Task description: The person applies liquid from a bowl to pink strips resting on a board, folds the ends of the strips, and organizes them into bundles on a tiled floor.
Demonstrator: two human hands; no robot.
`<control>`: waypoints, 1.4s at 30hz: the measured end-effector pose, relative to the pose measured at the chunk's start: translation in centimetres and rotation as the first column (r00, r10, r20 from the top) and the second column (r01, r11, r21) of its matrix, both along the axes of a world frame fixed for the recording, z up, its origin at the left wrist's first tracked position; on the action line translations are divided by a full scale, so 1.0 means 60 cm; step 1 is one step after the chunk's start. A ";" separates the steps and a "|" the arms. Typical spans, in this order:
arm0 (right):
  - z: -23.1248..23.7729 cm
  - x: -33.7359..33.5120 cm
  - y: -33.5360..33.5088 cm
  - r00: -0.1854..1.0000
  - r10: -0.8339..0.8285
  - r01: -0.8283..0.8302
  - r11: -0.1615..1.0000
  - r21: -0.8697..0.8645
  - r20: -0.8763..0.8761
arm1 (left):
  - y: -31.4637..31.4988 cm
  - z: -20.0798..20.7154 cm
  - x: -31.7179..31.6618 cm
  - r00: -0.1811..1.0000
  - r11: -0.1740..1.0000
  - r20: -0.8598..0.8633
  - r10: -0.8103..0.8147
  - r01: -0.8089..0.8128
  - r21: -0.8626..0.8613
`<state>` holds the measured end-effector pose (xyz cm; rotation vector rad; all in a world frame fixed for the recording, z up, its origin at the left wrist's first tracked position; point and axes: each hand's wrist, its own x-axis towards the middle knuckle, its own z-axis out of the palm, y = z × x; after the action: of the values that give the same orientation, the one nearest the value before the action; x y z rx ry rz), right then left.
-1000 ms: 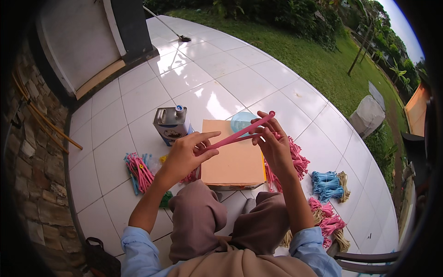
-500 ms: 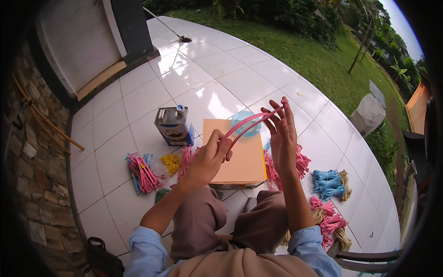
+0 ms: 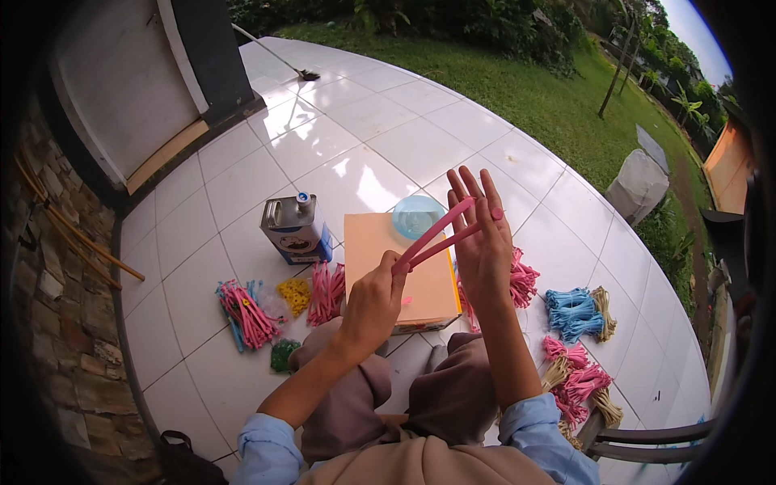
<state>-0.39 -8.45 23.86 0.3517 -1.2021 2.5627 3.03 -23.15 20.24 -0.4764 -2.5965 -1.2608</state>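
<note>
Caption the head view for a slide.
Left hand gripping pink strips, right hand open against them, above a cardboard box.

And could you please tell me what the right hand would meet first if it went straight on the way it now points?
Apparently nothing nearby: ahead of the right hand, the way looks free over the white tiled floor, with the blue dish off to its left, though depth is unclear.

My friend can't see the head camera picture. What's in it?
A bare left hand grips a pink strip that reaches the open right hand, above a cardboard box. Around the box, pink bundles, blue bundles and a metal can sit on white floor tiles.
</note>
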 end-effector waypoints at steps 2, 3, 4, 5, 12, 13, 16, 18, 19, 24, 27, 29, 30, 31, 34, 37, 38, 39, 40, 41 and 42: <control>-0.016 0.014 -0.023 0.995 0.046 -0.051 0.997 0.056 0.088 | 0.005 0.009 -0.005 0.984 0.991 0.179 0.017 -0.040 0.129; -0.027 0.025 -0.035 0.981 0.079 -0.100 0.988 0.113 0.175 | 0.012 0.009 -0.008 0.990 0.973 0.141 0.027 -0.058 0.224; -0.052 0.031 -0.041 0.964 0.126 -0.165 0.974 0.156 0.234 | 0.025 0.007 -0.012 0.994 0.946 0.101 0.035 -0.066 0.319; -0.056 0.045 -0.059 0.955 0.115 -0.167 0.970 0.176 0.273 | 0.032 -0.006 -0.012 1.000 0.929 0.013 0.027 -0.030 0.369; -0.038 0.042 -0.002 0.945 -0.111 -0.032 0.903 0.427 0.306 | -0.027 0.006 0.016 0.988 0.962 -0.145 0.045 -0.004 0.272; -0.025 0.039 0.011 0.944 -0.115 -0.060 0.862 0.503 0.309 | -0.065 0.014 0.004 0.978 0.861 -0.166 0.124 -0.023 0.509; 0.020 0.017 0.049 0.963 -0.152 -0.077 0.637 0.767 0.222 | -0.124 0.085 -0.027 0.824 0.838 -0.430 0.370 -0.096 0.537; 0.015 -0.008 0.089 0.957 -0.081 -0.197 0.518 0.833 0.277 | -0.109 0.120 -0.042 0.858 0.941 -0.498 0.122 0.060 0.333; 0.018 -0.016 0.110 0.955 -0.035 -0.248 0.453 0.856 0.295 | -0.098 0.137 -0.051 0.839 0.970 -0.527 -0.135 0.220 0.102; -0.011 -0.053 0.135 0.921 0.096 -0.389 0.148 0.909 0.378 | -0.002 0.059 -0.122 0.687 0.851 -0.533 -0.493 0.253 -0.461; -0.029 -0.063 0.142 0.893 0.133 -0.436 0.014 0.900 0.430 | 0.017 -0.024 -0.160 0.564 0.739 -0.585 -0.583 0.069 -0.670; -0.069 -0.075 0.158 0.852 0.182 -0.491 -0.052 0.870 0.491 | 0.029 -0.082 -0.178 0.600 0.738 -0.542 -0.588 0.125 -0.663; -0.081 -0.080 0.164 0.831 0.175 -0.528 -0.047 0.848 0.527 | 0.040 -0.105 -0.189 0.600 0.810 -0.585 -0.545 0.198 -0.552; -0.089 -0.082 0.169 0.843 0.190 -0.507 -0.035 0.862 0.503 | 0.045 -0.121 -0.196 0.620 0.806 -0.558 -0.552 0.225 -0.547; -0.120 -0.097 0.183 0.850 0.192 -0.500 0.001 0.866 0.491 | 0.032 -0.158 -0.211 0.723 0.789 -0.352 -0.595 0.441 -0.427; -0.184 -0.121 0.201 0.844 0.190 -0.525 0.110 0.844 0.501 | 0.022 -0.220 -0.221 0.801 0.829 -0.233 -0.551 0.495 -0.261; -0.212 -0.128 0.205 0.875 0.219 -0.479 0.254 0.841 0.432 | 0.020 -0.238 -0.228 0.805 0.825 -0.207 -0.556 0.506 -0.252; -0.238 -0.135 0.208 0.903 0.234 -0.426 0.394 0.814 0.359 | 0.017 -0.253 -0.234 0.832 0.845 -0.186 -0.523 0.480 -0.234; -0.257 -0.146 0.210 0.914 0.241 -0.399 0.394 0.828 0.326 | 0.016 -0.263 -0.239 0.857 0.867 -0.171 -0.486 0.447 -0.221; -0.277 -0.153 0.212 0.907 0.245 -0.416 0.399 0.817 0.342 | 0.015 -0.276 -0.240 0.862 0.866 -0.150 -0.485 0.449 -0.219; -0.298 -0.159 0.213 0.907 0.242 -0.419 0.422 0.804 0.346 | 0.014 -0.289 -0.238 0.892 0.891 -0.123 -0.435 0.407 -0.200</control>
<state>-9.93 4.36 5.98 0.6212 -2.7318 2.0092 -11.24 -22.34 2.92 -1.1818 -2.5487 -1.0544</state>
